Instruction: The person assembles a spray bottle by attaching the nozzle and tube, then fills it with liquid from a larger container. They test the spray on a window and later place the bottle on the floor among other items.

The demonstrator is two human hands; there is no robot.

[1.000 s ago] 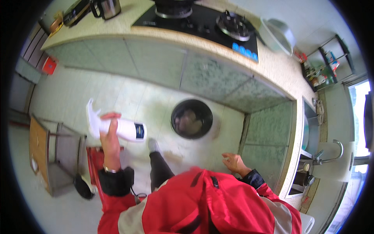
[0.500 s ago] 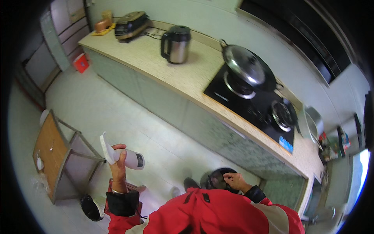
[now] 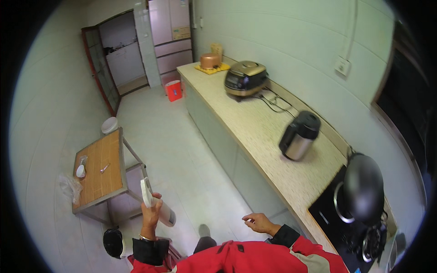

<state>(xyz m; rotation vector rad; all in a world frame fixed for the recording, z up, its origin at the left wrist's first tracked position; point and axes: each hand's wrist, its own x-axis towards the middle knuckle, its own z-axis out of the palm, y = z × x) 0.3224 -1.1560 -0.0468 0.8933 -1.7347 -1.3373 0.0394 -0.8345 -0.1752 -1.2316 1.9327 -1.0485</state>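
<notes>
My left hand [image 3: 152,214] is wrapped round a white spray bottle [image 3: 168,217], which it holds tilted over the floor beside the wooden-topped table [image 3: 102,175]. The bottle's trigger head sticks up above my fingers. On the other side, my right hand [image 3: 260,223] hangs in the air by the counter front. Its fingers are loosely bent and apart, with nothing seen in them.
Along the right runs a long counter [image 3: 255,132] bearing a rice cooker [image 3: 248,77], a steel jug [image 3: 299,139], a copper-coloured pot [image 3: 210,61] and a lidded wok [image 3: 363,186]. A red bin [image 3: 173,90] stands far off; a black-lined bin [image 3: 114,242] is near the table.
The view has swung left toward the doorway and table. My right hand has come away from the dark container on the floor, which is out of sight. The bottle stays in my left hand.
</notes>
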